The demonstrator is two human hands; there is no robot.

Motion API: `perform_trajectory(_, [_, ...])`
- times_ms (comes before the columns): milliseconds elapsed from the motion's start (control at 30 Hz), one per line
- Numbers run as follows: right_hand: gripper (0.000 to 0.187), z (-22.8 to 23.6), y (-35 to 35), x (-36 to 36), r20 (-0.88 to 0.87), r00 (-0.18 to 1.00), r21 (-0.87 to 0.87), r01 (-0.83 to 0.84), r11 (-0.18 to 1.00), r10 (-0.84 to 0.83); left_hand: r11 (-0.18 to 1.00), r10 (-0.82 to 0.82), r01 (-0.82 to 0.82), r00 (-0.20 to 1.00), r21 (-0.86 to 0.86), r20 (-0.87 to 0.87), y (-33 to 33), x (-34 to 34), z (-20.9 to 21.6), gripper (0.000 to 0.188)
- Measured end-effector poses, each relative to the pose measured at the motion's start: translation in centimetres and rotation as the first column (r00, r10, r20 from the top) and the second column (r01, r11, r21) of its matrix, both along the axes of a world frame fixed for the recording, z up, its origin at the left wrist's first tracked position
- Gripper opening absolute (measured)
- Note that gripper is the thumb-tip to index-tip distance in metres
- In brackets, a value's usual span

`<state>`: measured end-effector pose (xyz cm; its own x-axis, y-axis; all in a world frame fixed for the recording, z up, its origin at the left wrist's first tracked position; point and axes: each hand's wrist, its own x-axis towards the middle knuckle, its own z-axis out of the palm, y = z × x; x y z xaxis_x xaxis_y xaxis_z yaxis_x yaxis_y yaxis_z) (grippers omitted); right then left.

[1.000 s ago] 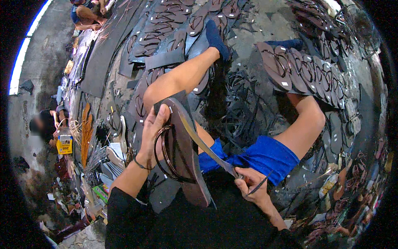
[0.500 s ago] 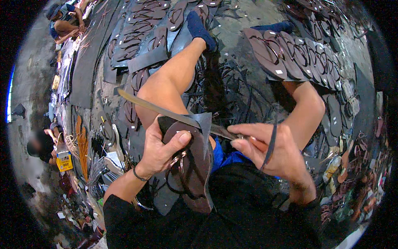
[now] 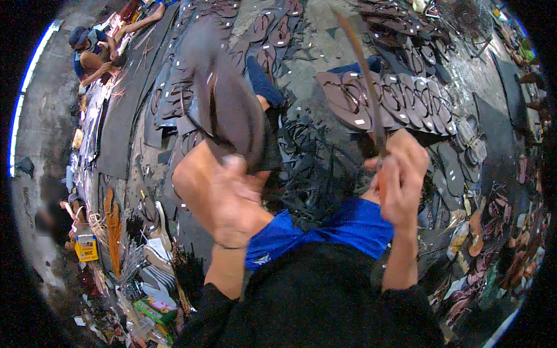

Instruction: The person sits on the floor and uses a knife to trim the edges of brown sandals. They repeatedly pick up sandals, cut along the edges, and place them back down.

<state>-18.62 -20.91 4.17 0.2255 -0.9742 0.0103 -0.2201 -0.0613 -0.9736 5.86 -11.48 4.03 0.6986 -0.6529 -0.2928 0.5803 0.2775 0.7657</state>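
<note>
My left hand (image 3: 237, 188), smeared by motion, is closed round one end of a dark brown thong sandal (image 3: 235, 113). The sandal is raised above my bent left leg, its far end badly blurred. A black edge shows along its right side; whether rubber remains attached there, I cannot tell. My right hand (image 3: 400, 180) is wrapped round the handle of a long, narrow knife (image 3: 368, 78). Its slightly curved blade points up and away, apart from the sandal. Below both hands are my blue shorts (image 3: 354, 229).
Finished-looking brown sandals (image 3: 342, 101) lie in a row at the right, beyond my right hand. Black scraps (image 3: 307, 153) cover the floor between my legs. A person (image 3: 93, 55) crouches at the far left. A yellow box (image 3: 86, 248) stands at the left, with mixed footwear (image 3: 464, 278) piled at the right.
The knife has come away from the sandal's edge and swung upright. My left hand has moved the sandal forward, away from my body, and my view has shifted.
</note>
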Motion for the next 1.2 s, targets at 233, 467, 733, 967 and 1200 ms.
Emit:
perform_trajectory(233, [0.027, -4.4, 9.8, -2.1, -0.209, 0.978, -0.222, -0.056, 0.973, 0.009, 0.999, -0.045, 0.04, 0.901, -0.021, -0.431, -2.6, -6.5, -1.6, 0.023])
perform_trajectory(467, [0.028, -5.3, 12.3, -3.6, -0.277, 0.958, -0.102, -0.108, 0.989, 0.076, 0.984, -0.112, 0.161, 0.882, 0.07, -0.458, -1.4, -6.8, -2.4, 0.018])
perform_trajectory(733, [0.026, -2.7, 9.9, -1.0, -0.349, 0.921, -0.008, -0.187, 0.982, 0.173, 0.954, -0.237, 0.281, 0.92, 0.103, -0.314, 5.1, -7.3, -5.0, 0.042])
perform_trajectory(967, [0.025, -3.3, 8.4, 3.6, -0.244, 0.884, 0.195, -0.358, 0.913, 0.398, 0.87, -0.363, 0.423, 0.898, 0.253, -0.25, 11.9, -5.8, -7.1, 0.053])
perform_trajectory(1200, [0.034, -6.5, 4.1, 8.6, 0.154, 0.913, 0.306, -0.407, 0.861, 0.377, 0.132, -0.975, 0.913, 0.19, 0.385, -0.116, 13.7, -0.9, -3.7, 0.077])
